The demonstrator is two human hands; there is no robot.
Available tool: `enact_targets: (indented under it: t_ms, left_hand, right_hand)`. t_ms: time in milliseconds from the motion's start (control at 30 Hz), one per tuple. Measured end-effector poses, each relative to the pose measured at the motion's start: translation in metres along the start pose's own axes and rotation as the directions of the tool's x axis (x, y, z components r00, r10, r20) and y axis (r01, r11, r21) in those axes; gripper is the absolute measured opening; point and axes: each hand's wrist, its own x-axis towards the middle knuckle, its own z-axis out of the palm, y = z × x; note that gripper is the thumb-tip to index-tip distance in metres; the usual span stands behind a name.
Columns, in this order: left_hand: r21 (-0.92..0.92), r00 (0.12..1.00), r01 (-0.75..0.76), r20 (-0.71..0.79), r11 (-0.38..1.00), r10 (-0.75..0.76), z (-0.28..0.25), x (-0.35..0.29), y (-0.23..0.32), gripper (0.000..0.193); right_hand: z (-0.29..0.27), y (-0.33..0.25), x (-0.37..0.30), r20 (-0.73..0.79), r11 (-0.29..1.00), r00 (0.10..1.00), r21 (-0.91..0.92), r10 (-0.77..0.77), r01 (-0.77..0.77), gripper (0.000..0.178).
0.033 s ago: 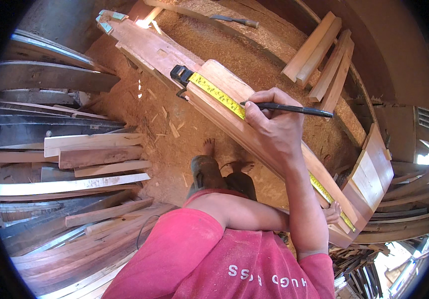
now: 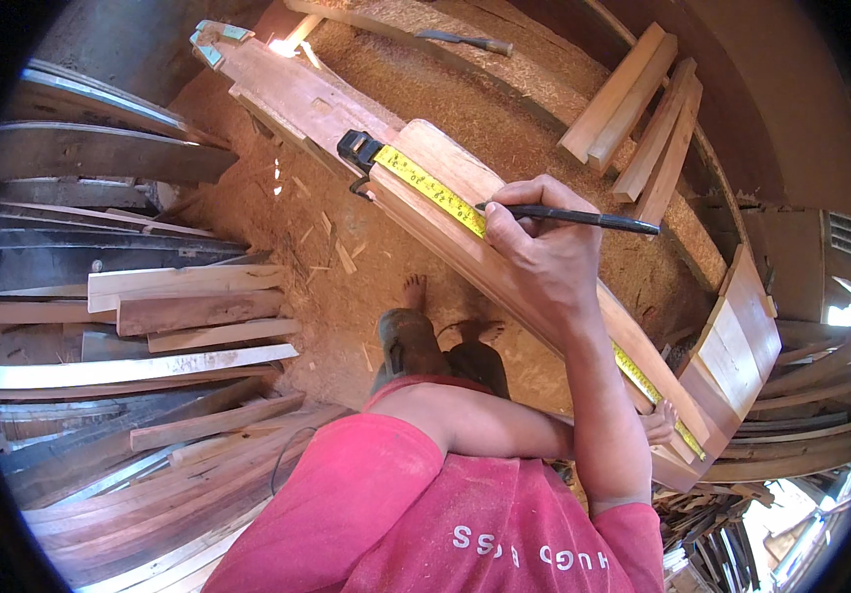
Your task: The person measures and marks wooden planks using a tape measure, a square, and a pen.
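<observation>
My right hand (image 2: 549, 252) pinches a slim black pen (image 2: 594, 215). The pen's tip touches the edge of a yellow tape measure blade (image 2: 430, 189). That blade runs lengthwise along a long, pale wooden plank (image 2: 450, 156) and passes beneath my right hand. Its black case (image 2: 357, 148) rests on the wood at the far left end of the blade. Crossing under my right forearm, my left arm reaches to the right. There my left hand (image 2: 659, 423) closes its fingers over the near end of the blade at the plank; part of this hand is hidden.
The plank lies on a long timber bench (image 2: 312, 94) running diagonally. Stacked boards (image 2: 139, 366) fill the left side. Loose wood blocks (image 2: 621, 94) lie at the upper right. A bladed tool with a wooden handle (image 2: 490, 45) rests beyond the bench. Sawdust and shavings cover the floor (image 2: 327, 316).
</observation>
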Motion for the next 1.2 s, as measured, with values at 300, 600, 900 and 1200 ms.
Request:
enact_targets:
  t_ms: [300, 600, 900, 1200]
  left_hand:
    - [-0.002, 1.000, -0.013, -0.011, 1.000, 0.013, -0.002, -0.001, -0.001, 0.046]
    - [0.000, 0.999, -0.025, -0.029, 1.000, 0.025, -0.006, 0.006, -0.002, 0.046]
    - [0.004, 0.999, -0.029, -0.039, 1.000, 0.030, -0.013, 0.011, -0.004, 0.045]
    - [0.003, 0.998, -0.040, -0.041, 0.999, 0.040, -0.012, 0.018, 0.003, 0.045]
  right_hand:
    - [0.002, -0.007, -0.003, -0.013, 0.999, 0.999, -0.038, -0.035, 0.035, 0.015]
    - [0.002, -0.011, -0.004, -0.021, 0.998, 0.999, -0.045, -0.049, 0.048, 0.014]
    - [0.003, -0.012, -0.003, -0.013, 0.997, 0.997, -0.045, -0.070, 0.069, 0.013]
    - [0.003, -0.012, -0.003, -0.008, 0.996, 0.997, -0.039, -0.076, 0.075, 0.014]
